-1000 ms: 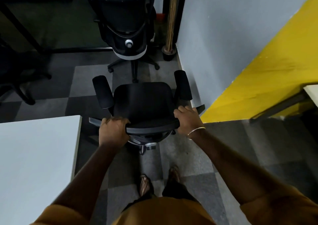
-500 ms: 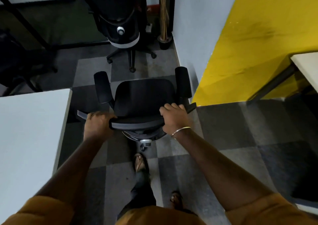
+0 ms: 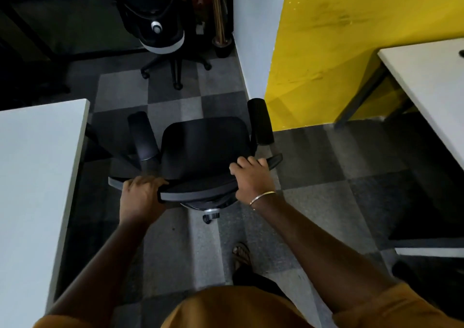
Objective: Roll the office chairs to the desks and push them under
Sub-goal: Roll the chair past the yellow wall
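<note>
- Your left hand (image 3: 141, 194) and right hand (image 3: 252, 179) are both clamped round the chair's backrest (image 3: 198, 188) top, for steering.
- White desk (image 3: 37, 177) waits at nine o'clock.

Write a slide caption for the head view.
Both hands grip a black office chair's backrest top between two white desks.
</note>
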Action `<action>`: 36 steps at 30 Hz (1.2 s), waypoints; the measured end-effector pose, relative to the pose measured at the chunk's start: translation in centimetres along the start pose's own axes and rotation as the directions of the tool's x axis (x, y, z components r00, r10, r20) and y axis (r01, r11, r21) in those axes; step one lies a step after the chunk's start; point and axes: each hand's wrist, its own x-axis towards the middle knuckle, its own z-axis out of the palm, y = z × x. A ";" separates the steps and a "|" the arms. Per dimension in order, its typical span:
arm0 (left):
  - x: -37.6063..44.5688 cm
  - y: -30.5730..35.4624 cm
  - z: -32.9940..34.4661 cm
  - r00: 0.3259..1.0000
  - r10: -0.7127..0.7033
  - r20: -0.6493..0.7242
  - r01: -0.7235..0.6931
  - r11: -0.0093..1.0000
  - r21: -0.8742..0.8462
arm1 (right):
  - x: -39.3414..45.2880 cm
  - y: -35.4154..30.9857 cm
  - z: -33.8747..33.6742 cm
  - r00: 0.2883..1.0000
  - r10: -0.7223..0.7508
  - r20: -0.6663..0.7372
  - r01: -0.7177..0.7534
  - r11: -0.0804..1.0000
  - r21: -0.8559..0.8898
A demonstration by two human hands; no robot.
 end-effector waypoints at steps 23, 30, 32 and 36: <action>-30.2 7.6 2.8 0.993 0.059 -0.099 -0.069 0.992 -0.108 | -27.1 -0.3 -2.2 0.851 -0.255 0.459 0.306 0.951 -0.038; -38.3 14.7 3.4 0.996 -0.059 -0.064 0.050 0.990 -0.133 | -32.3 4.9 -1.1 0.801 -0.481 0.356 0.514 0.858 0.000; -40.0 17.1 3.9 0.994 -0.105 -0.031 0.100 0.986 -0.132 | -33.0 6.5 -1.0 0.796 -0.529 0.296 0.550 0.835 0.015; -42.0 20.3 3.8 0.986 -0.164 -0.019 0.159 0.973 -0.169 | -33.1 8.7 -1.7 0.743 -0.606 0.284 0.626 0.779 0.026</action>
